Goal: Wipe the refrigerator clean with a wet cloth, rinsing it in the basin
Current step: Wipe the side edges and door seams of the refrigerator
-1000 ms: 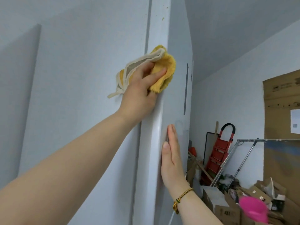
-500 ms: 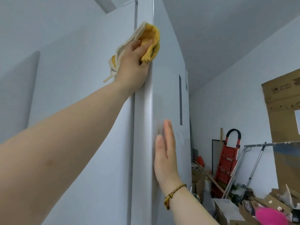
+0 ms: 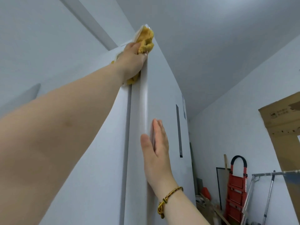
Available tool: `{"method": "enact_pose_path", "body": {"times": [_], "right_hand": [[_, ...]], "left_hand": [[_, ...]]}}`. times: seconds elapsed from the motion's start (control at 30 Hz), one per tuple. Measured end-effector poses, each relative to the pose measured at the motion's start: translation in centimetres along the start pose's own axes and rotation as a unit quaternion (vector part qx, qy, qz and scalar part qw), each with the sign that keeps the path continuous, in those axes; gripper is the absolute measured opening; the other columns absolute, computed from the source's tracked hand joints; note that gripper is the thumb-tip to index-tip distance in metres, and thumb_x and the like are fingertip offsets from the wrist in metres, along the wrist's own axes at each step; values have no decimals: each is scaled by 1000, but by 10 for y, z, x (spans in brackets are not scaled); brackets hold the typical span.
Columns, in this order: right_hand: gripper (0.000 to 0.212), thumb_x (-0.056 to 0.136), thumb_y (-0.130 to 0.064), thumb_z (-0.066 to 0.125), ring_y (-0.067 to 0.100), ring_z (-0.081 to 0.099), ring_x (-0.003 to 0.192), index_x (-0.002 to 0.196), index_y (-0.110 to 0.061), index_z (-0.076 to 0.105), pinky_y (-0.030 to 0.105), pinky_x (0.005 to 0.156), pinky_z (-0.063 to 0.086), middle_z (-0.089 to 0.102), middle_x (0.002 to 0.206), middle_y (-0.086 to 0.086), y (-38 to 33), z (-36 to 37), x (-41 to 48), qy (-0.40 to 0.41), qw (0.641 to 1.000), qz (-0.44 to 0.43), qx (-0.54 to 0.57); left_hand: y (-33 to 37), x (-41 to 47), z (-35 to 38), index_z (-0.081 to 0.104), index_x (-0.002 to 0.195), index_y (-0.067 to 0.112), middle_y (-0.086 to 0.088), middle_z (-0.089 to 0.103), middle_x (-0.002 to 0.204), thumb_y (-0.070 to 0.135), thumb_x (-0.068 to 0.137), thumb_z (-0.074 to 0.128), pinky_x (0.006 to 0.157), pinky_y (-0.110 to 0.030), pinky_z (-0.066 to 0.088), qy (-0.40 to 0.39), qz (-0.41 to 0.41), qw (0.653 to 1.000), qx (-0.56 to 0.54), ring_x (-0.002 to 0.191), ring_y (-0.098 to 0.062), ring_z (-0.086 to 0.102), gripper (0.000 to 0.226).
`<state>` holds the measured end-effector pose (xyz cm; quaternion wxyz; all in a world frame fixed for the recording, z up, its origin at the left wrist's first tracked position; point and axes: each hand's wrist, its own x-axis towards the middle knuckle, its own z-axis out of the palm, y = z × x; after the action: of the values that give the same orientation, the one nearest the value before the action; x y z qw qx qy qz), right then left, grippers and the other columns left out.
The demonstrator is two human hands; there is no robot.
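A room in a home, used partly for storage. A tall white refrigerator [image 3: 162, 98] stands against plain painted walls under a white ceiling [image 3: 211, 38], while the far corner holds a folded red step ladder [image 3: 236, 190], a metal clothes rack [image 3: 266, 189], a large flattened cardboard box [image 3: 285, 132] leaning on the wall, and loose clutter on the floor.

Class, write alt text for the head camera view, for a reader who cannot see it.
A person's left hand presses a yellow cloth against the top corner of a tall white refrigerator, while the right hand rests flat on its door. A red step ladder stands by the far wall.
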<state>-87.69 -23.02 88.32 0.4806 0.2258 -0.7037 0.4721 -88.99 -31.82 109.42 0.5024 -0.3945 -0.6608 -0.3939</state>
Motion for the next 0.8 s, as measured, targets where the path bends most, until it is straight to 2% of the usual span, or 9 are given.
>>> {"method": "enact_pose_path", "body": {"times": [0.07, 0.17, 0.27, 0.33, 0.4, 0.53, 0.6, 0.7, 0.8], "right_hand": [[54, 95, -38, 36, -9, -3, 137, 142, -40, 11, 28, 119, 4, 3, 139, -34, 0, -1, 0, 2, 1000, 3, -3], [54, 95, -35, 38, -8, 0, 138, 142, -38, 13, 29, 119, 6, 5, 135, -35, 0, 0, -1, 8, 1000, 6, -1], [52, 95, -34, 38, -9, 0, 137, 140, -40, 13, 29, 119, 7, 6, 135, -35, -1, 1, -2, 11, 1000, 2, 0], [48, 95, -35, 38, -10, 0, 136, 131, -50, 11, 28, 119, 7, 5, 134, -37, -2, 2, -2, 10, 1000, -4, 1], [42, 94, -36, 39, -12, 0, 135, 115, -58, 9, 26, 119, 6, 6, 134, -38, -3, 2, -2, 15, 1000, -3, 7], [39, 94, -37, 38, -14, 0, 134, 107, -61, 10, 25, 118, 4, 6, 134, -40, 1, 2, -1, 8, 1000, -12, 13], [37, 94, -42, 38, -16, -2, 133, 106, -62, 9, 23, 118, 3, 3, 129, -45, 2, 1, -1, 1, 1000, -22, 6], [39, 95, -37, 38, -16, 0, 133, 108, -60, 10, 19, 115, 2, 5, 126, -45, 2, 0, 2, 5, 1000, -17, 24], [37, 96, -30, 34, -13, 5, 134, 118, -51, 12, 8, 108, 5, 11, 134, -34, -3, -2, 2, 11, 999, -12, 34]], "left_hand": [[-1, -9, 5, 45, 129, 17, -3, 41, 140, 29, 88, 38, 111, -35, 26, 9, 17, 999, -37, 128, -25, 38, 44], [-12, -57, 12, 53, 121, 10, 10, 39, 126, 19, 88, 42, 97, -4, 21, 0, 88, 994, -64, 117, -8, 36, 36], [-19, -81, 6, 54, 116, 14, 7, 43, 119, 21, 85, 43, 95, -7, 27, -33, 118, 989, -84, 113, -7, 40, 34], [-8, -60, -5, 50, 106, 20, 6, 48, 96, 23, 88, 40, 66, 2, 35, -35, 91, 993, -63, 86, -9, 47, 21], [12, -27, -12, 49, 109, 23, 5, 46, 84, 19, 95, 36, 42, -5, 32, -27, 56, 998, -21, 72, -12, 44, 20], [27, 30, -19, 44, 132, 23, 4, 44, 109, 20, 95, 36, 81, -17, 31, -2, 8, 1000, -15, 98, -13, 41, 38], [27, 41, -24, 44, 132, 21, 3, 44, 109, 21, 96, 37, 85, -22, 32, -16, -11, 1000, -11, 99, -15, 41, 37], [26, 33, -26, 53, 107, 25, 3, 47, 98, 23, 95, 37, 78, -22, 35, -20, -6, 1000, 14, 96, -17, 41, 20], [21, 1, -23, 51, 112, 23, -1, 46, 102, 21, 94, 39, 76, -22, 36, -28, 6, 1000, -12, 92, -17, 42, 21]]}}
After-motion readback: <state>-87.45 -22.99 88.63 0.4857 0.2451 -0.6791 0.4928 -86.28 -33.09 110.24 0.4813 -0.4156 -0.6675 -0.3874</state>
